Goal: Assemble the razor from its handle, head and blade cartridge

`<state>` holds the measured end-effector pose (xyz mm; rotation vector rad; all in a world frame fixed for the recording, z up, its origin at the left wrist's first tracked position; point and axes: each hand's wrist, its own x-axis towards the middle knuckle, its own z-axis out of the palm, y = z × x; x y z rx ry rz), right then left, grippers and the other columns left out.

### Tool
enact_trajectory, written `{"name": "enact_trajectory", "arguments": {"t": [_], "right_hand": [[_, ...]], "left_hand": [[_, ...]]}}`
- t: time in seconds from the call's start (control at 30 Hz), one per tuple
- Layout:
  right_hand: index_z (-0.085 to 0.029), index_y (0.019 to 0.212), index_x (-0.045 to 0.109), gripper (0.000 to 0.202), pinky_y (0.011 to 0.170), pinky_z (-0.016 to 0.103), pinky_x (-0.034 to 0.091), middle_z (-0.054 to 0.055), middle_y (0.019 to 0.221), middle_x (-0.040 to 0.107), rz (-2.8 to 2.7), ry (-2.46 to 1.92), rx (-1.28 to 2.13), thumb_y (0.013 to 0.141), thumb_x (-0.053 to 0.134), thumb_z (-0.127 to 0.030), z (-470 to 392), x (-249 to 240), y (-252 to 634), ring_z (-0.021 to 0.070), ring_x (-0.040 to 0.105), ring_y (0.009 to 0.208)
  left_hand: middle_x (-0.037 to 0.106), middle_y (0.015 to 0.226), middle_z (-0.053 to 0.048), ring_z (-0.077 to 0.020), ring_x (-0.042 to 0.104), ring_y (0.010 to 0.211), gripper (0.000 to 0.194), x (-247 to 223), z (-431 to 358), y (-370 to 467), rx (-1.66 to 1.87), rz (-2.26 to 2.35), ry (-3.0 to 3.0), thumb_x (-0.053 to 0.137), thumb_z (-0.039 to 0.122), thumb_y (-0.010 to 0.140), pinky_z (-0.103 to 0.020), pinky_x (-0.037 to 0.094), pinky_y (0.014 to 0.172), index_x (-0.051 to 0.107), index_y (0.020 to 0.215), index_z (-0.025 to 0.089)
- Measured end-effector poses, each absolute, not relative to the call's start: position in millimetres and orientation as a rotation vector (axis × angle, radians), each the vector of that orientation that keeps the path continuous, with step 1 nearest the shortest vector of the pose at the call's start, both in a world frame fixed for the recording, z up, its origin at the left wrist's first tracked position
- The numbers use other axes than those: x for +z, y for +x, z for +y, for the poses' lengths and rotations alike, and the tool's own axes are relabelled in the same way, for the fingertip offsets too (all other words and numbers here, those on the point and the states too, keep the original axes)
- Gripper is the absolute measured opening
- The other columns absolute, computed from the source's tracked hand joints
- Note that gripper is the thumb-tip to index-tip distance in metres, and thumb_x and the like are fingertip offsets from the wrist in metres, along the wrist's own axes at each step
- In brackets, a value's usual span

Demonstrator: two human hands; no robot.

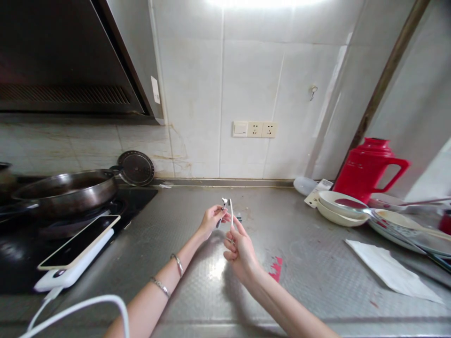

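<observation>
My left hand (210, 219) is closed on a small, slim silver-and-dark object (224, 204), held upright over the metal counter (183, 277). Its exact kind is too small to make out. In my right hand (243, 251) is a white toothbrush (231, 213), gripped by its handle with the dark bristles at the top. The brush head is close beside the silver object; whether they touch I cannot tell. Just behind my right fingers a small dark greenish thing (239, 217) shows in part on the counter.
At left, a steel pan (73, 190) sits on the black stove, with a phone (81, 241) on a white power bank (75, 267) in front. On the right are a red thermos (366, 169), stacked bowls (340, 213), a plate with utensils and a white napkin (391, 270).
</observation>
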<state>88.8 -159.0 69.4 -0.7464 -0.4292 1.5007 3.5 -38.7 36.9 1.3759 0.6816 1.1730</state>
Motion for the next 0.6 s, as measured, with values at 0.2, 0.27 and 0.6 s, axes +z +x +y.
{"name": "enact_trajectory", "arguments": {"t": [0.2, 0.27, 0.6], "right_hand": [[-0.031, 0.122, 0.043, 0.055, 0.036, 0.013, 0.008, -0.011, 0.053, 0.035, -0.436, -0.788, 1.5, 0.07, 0.06, -0.027, -158, 77, 102, 0.0017, 0.021, 0.036], [-0.03, 0.119, 0.045, 0.05, 0.036, 0.013, 0.008, -0.011, 0.052, 0.035, -0.506, -0.8, 1.438, 0.071, 0.059, -0.03, -145, 85, 114, 0.0019, 0.021, 0.035], [-0.021, 0.049, 0.033, 0.049, 0.038, 0.021, 0.019, -0.007, 0.039, 0.028, -0.962, -1.32, 0.97, 0.083, 0.029, -0.056, -47, 65, 175, 0.0063, 0.023, 0.034]], "left_hand": [[0.063, 0.072, -0.004, -0.0087, 0.054, 0.052, 0.035, 36, -36, 5, 1.225, 0.716, 1.386, 0.062, 0.044, 0.073, -0.023, 0.046, 0.053, 0.062, 0.085, 0.011], [0.058, 0.066, 0.0, -0.0059, 0.047, 0.046, 0.038, 36, -33, 4, 1.289, 0.751, 1.365, 0.059, 0.047, 0.073, -0.02, 0.041, 0.047, 0.063, 0.085, 0.011], [0.057, 0.058, 0.005, -0.005, 0.04, 0.04, 0.037, 30, -24, 4, 1.32, 0.849, 1.268, 0.065, 0.04, 0.067, -0.016, 0.027, 0.037, 0.049, 0.09, 0.016]]}}
